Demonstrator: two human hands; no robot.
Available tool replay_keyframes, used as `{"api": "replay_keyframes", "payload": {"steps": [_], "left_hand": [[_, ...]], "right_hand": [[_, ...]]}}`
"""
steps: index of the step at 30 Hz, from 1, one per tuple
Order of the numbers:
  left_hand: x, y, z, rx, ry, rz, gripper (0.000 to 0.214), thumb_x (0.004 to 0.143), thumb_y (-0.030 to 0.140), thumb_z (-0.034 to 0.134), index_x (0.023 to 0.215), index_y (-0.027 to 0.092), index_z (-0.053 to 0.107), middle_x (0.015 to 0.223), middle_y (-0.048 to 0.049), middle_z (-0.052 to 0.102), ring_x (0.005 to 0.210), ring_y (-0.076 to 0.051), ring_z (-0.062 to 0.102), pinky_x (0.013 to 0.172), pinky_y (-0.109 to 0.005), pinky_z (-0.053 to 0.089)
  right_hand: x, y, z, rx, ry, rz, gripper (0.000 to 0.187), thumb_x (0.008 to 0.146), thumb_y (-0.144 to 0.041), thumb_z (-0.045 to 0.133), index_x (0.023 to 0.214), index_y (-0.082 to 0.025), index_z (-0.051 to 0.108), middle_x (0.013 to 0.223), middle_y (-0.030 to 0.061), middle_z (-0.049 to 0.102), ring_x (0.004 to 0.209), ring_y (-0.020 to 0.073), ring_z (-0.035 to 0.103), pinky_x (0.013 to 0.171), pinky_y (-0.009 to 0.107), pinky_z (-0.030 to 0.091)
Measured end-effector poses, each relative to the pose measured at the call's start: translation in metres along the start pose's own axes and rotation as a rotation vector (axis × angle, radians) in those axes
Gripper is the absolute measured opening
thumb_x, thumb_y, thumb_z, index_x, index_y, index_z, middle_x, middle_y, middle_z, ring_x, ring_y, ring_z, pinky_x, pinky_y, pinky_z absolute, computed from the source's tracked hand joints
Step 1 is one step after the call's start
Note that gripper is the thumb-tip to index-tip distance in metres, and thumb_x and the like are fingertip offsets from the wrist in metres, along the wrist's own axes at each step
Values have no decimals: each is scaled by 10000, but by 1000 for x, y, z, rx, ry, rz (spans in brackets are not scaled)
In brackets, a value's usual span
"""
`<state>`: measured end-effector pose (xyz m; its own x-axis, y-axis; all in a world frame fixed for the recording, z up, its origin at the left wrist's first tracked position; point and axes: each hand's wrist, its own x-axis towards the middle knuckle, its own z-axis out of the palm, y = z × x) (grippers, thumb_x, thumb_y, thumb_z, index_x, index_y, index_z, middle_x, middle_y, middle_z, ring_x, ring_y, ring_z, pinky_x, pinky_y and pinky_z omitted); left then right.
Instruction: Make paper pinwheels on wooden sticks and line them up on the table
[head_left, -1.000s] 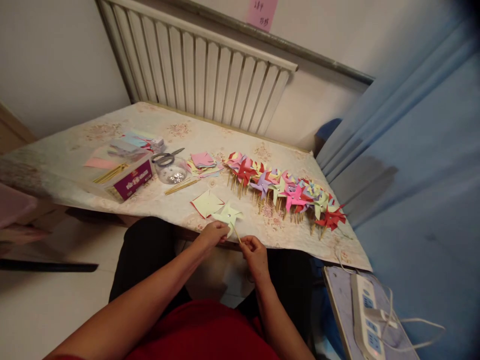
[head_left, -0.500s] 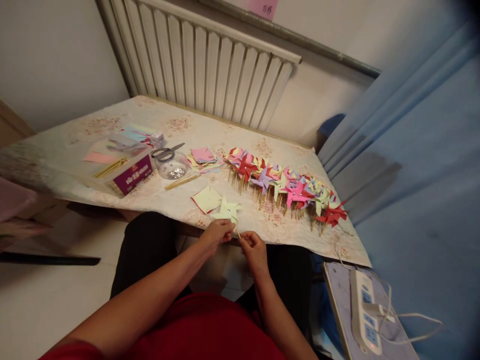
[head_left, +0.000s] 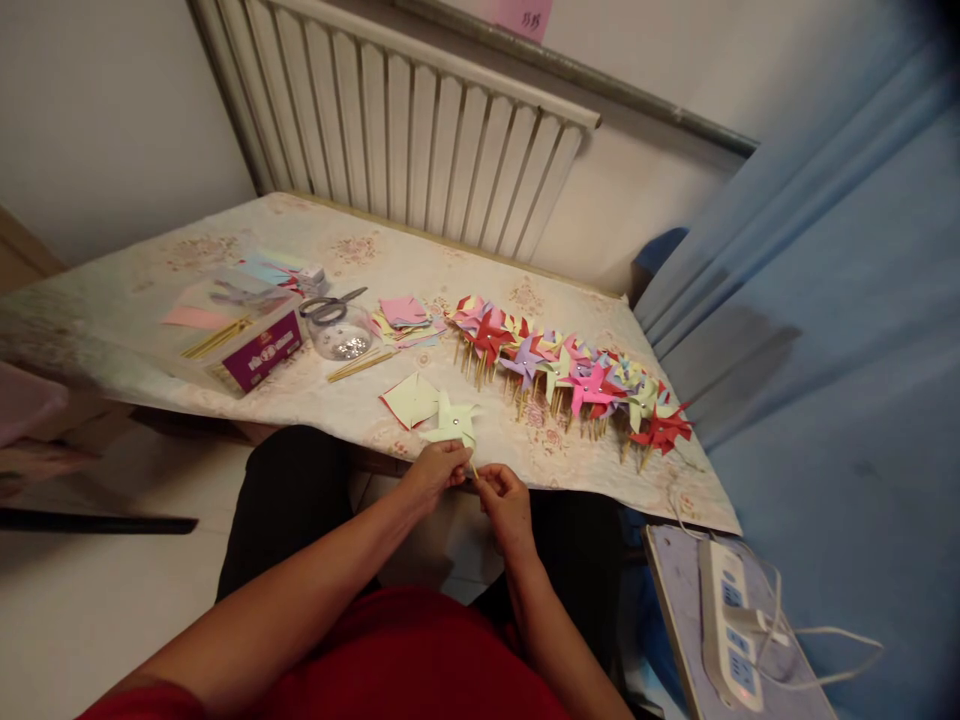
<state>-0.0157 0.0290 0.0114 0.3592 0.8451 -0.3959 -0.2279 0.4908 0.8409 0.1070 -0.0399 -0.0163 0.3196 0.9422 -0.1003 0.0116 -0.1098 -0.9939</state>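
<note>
At the near edge of the tablecloth (head_left: 367,420), the left hand (head_left: 439,472) pinches the pale green pinwheel (head_left: 454,421) low down; the right hand (head_left: 505,498) closes its fingertips on the stick (head_left: 473,469). Paper squares (head_left: 409,401) lie just beside; open cloth reaches rightward to the pinwheel row (head_left: 555,372).

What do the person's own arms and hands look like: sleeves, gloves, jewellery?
The ungloved left hand and right hand show no rings or watch I can make out. The left forearm and right forearm are bare; a plain red fabric sleeve shows on the left arm.
</note>
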Motion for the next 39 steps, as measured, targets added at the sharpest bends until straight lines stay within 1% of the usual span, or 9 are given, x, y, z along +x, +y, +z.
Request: {"api": "replay_keyframes", "payload": {"steps": [4,11,14,21,25,28,31,36,39], "left_hand": [[2,0,-1,26,25,38,341,569,399,750,585,176,491,532,59,467,480,-54,398,501,-199,340],[3,-1,-1,123,50,114,264,616,362,688,590,172,507,514,62,458,478,-65,383,516,-222,304],[1,-1,-3,128,56,129,253,590,354,697,610,175,519,538,62,465,493,-75,406,530,-237,322],[-7,3,-19,132,79,106,338,547,355,744,770,149,595,604,47,544,516,-86,453,551,-246,365],[-14,10,-32,157,119,165,339,579,355,750,760,179,524,589,58,540,556,-104,504,582,-244,395],[-16,17,-37,153,122,215,391,601,362,745,883,176,548,597,72,538,563,-106,511,587,-238,395],[-14,21,-38,162,175,227,461,610,386,746,978,166,578,644,60,560,602,-122,553,625,-254,431],[-7,21,-41,199,208,221,403,669,491,702,880,160,612,779,-13,648,628,-135,581,646,-282,466],[-2,19,-42,222,217,209,407,680,537,683,813,160,610,804,-30,667,618,-135,579,637,-284,467]], "right_hand": [[1,1,0,3,-3,25,162,713,-325,697,790,-191,648,516,-69,504,438,93,403,441,216,320],[3,2,2,-14,-15,43,157,697,-321,696,779,-190,670,561,-43,577,442,97,436,442,219,343],[3,1,2,-10,-17,63,143,683,-302,684,772,-189,676,570,-37,592,444,100,446,443,222,346],[4,1,-2,17,18,90,147,645,-274,665,761,-184,656,598,-32,610,450,97,469,432,212,334],[5,0,-5,24,48,83,152,637,-282,672,749,-181,648,568,-40,595,435,94,467,427,209,328],[6,-1,-7,18,75,77,166,635,-301,690,739,-180,645,538,-47,579,428,96,463,431,212,330],[7,1,-9,13,87,60,184,645,-327,706,744,-183,651,524,-52,569,433,100,467,437,216,332],[9,5,-10,4,104,50,182,656,-334,706,751,-187,658,549,-45,588,441,103,483,445,221,351],[9,6,-10,15,106,55,174,650,-333,702,742,-191,659,558,-43,591,440,102,483,442,221,357]]}}
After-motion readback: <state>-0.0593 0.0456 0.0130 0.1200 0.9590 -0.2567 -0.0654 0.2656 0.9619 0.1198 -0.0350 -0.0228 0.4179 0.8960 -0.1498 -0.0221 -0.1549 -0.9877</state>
